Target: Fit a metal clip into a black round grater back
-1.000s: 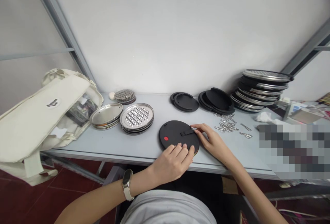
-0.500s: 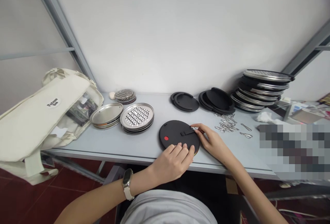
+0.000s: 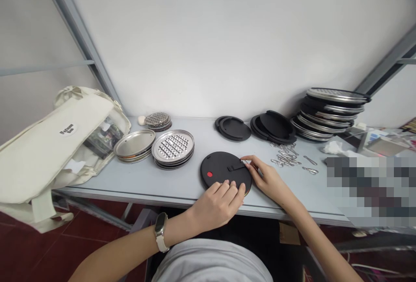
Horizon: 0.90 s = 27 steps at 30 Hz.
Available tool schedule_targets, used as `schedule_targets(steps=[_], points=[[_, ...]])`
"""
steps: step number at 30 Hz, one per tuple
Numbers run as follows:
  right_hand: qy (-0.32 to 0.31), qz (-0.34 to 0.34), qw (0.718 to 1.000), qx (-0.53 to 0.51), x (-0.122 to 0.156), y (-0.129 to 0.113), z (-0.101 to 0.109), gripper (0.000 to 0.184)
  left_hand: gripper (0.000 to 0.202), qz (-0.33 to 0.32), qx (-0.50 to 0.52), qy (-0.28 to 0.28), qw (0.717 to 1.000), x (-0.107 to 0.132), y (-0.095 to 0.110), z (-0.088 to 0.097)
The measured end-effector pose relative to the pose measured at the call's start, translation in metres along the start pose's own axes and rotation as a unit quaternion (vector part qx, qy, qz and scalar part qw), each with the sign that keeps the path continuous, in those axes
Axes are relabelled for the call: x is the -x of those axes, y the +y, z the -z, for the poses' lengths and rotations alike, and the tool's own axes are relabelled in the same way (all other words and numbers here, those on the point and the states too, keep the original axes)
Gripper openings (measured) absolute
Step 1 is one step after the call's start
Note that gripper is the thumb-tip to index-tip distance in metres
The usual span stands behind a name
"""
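A round black plastic disc (image 3: 221, 163) with a red dot and a narrow slot lies near the table's front edge. My left hand (image 3: 218, 202) is closed over its near edge, fingers on top, holding it against the table. At the disc's right rim, by the end of the slot, my right hand (image 3: 260, 173) pinches a small shiny metal piece (image 3: 244, 162), mostly hidden by the fingertips. Several loose metal wire loops (image 3: 286, 158) are scattered to the right of that hand.
Stacked steel grater discs (image 3: 173, 147) and plain metal discs (image 3: 134, 144) sit left. Black round holders (image 3: 274, 127) stand behind, with a tall stack of metal-and-black discs (image 3: 334, 108) at right. A cream bag (image 3: 58, 143) overhangs the left end.
Almost nothing differs. Both hands and the black disc keep the same place, with at most a slight shift of the right fingertips at the rim.
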State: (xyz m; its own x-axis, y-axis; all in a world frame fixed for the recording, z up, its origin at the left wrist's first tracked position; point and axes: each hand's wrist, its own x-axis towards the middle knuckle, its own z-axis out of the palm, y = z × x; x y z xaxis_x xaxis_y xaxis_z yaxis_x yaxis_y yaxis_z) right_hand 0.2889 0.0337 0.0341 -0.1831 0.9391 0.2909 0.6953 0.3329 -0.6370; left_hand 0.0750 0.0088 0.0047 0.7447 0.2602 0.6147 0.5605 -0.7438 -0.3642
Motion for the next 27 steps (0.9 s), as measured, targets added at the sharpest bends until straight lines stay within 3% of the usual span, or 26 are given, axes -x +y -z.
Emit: schedule_targets(steps=[27], points=[[-0.001,0.002,1.0,0.014,0.0009,0.0009,-0.0003,0.026,0.037,-0.003,-0.007,-0.008,1.0,-0.0002,-0.0004,0.0003]])
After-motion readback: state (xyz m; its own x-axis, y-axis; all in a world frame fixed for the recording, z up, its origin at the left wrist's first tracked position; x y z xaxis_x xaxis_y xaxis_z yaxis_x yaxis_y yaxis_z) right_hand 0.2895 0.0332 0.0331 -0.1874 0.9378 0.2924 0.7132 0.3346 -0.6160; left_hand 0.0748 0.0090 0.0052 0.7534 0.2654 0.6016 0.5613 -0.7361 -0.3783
